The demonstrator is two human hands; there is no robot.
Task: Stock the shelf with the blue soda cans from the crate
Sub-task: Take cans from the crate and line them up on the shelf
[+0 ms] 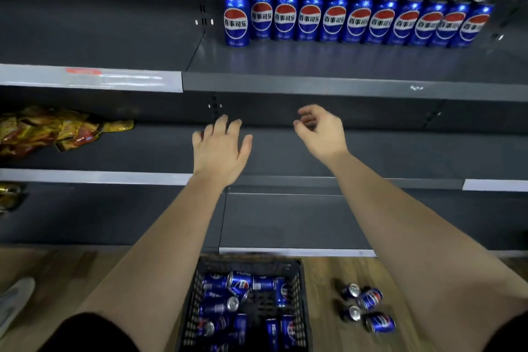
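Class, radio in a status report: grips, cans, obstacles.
Left grip open, right grip open, both empty. Row of cans upright on top shelf; more in crate, four loose cans on floor. Path to shelf unobstructed.

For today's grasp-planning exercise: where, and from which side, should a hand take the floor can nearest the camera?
Probably round the middle of the floor can, from above with the right hand: it lies on its side, so fingers and thumb can straddle its round body.
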